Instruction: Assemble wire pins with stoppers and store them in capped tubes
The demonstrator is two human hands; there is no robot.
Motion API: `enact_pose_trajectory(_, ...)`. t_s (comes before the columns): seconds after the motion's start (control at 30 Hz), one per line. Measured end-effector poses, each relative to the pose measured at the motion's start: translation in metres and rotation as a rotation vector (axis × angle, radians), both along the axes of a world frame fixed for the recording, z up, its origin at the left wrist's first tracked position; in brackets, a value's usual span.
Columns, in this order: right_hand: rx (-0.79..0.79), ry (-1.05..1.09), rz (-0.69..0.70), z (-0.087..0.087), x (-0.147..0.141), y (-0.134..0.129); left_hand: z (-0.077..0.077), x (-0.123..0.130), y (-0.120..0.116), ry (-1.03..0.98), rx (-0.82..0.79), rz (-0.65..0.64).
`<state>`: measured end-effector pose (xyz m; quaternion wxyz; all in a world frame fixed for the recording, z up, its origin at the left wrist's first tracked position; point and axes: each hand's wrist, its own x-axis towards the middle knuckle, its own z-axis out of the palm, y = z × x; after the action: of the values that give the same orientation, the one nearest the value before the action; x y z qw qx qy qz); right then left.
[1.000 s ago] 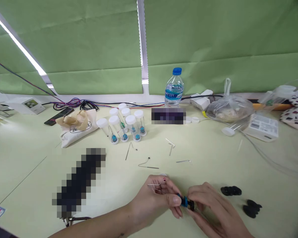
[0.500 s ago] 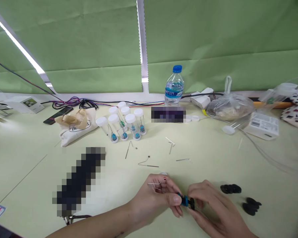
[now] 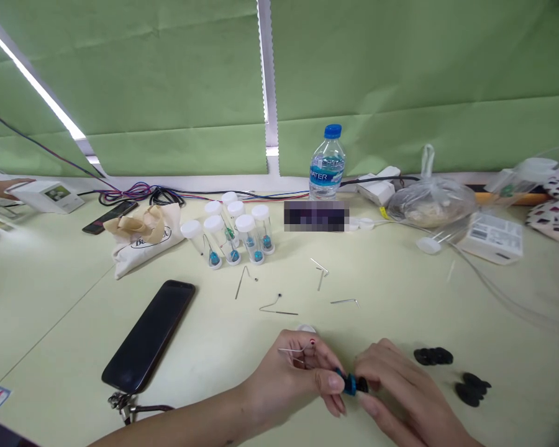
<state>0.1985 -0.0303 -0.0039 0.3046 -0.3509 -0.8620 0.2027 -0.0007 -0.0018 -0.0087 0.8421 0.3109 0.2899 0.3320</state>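
My left hand (image 3: 302,375) pinches a small blue part (image 3: 350,385) between thumb and fingers, and a thin bent wire (image 3: 294,351) with a red tip also rests in it. From the right, the fingers of my right hand (image 3: 395,388) close on a small black piece (image 3: 362,384) at the end of the blue part. The two pieces meet. Behind my left hand a white round cap (image 3: 306,328) is partly hidden. Several thin bent metal rods, one of them an L-shaped rod (image 3: 345,302), lie beyond my hands.
Black discs (image 3: 433,356) lie right of my hands. Several white-capped clear tubes (image 3: 214,239) stand behind, near a water bottle (image 3: 327,167). A phone (image 3: 149,335) and cloth pouch (image 3: 144,242) are at left. Another person's arm (image 3: 0,188) reaches in at far left.
The black piece has moved closer to the blue part, and the gap between them has closed. Both hands have shifted slightly. Another person's arm has appeared at the far left.
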Motion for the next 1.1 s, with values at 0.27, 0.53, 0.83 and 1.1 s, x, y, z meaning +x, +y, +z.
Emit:
enact_pose_trajectory(0.27, 0.074, -0.015, -0.063, -0.008, -0.001, -0.001, -0.001, -0.001, 0.0, -0.007, -0.006, 0.037)
enact_pose_trajectory(0.53, 0.031, 0.013, -0.035, 0.005, -0.002, 0.001, -0.001, 0.001, -0.001, -0.023, 0.003, 0.022)
enact_pose_trajectory(0.83, 0.1, 0.044, -0.121, -0.008, 0.0, -0.001, 0.0, -0.001, 0.002, -0.01, -0.009, 0.057)
enact_pose_trajectory(1.1, 0.01, 0.054, -0.04, 0.004, -0.004, 0.0, 0.001, 0.0, -0.001, -0.007, -0.008, 0.017)
